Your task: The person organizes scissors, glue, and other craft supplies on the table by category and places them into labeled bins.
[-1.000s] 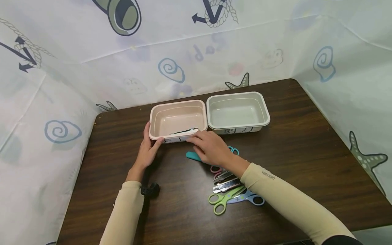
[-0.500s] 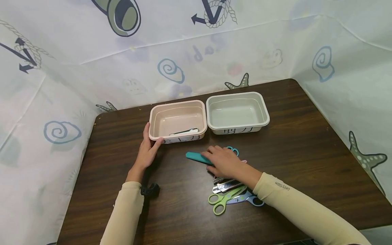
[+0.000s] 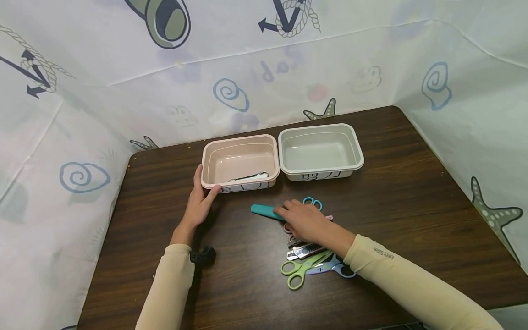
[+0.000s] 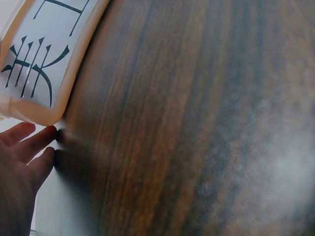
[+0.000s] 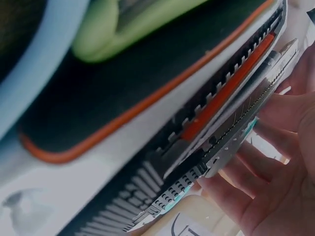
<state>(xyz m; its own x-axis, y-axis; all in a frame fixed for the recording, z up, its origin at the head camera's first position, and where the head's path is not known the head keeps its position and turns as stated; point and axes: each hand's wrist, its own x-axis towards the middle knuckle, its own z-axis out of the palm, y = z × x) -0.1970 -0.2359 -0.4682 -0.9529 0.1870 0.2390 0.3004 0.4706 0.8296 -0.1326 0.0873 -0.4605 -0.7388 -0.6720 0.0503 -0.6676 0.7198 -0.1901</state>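
Note:
My left hand (image 3: 196,207) touches the left front corner of a pink bin (image 3: 240,140), thumb at the front rim and fingers along the side. In the left wrist view its fingers meet the bin's corner beside a label (image 4: 42,64) with dark characters. A slim white and dark green tool (image 3: 249,177) lies inside the bin. My right hand (image 3: 305,222) reaches over a pile, fingertips at a flat teal piece (image 3: 264,211). The right wrist view shows its fingers beside metal box cutters (image 5: 221,142); I cannot tell if they grip anything.
A pale green bin (image 3: 321,151) stands right of the pink one. Under and near my right hand lie a box cutter (image 3: 306,250), green-handled scissors (image 3: 298,270), blue-handled scissors (image 3: 342,269) and turquoise scissor handles (image 3: 312,202). A printed cloth (image 3: 231,55) surrounds the brown table (image 3: 396,206).
My right hand has left the pink bin's front rim and come back down to the pile, where it moved only slightly in the last half second. My left hand stays at the bin.

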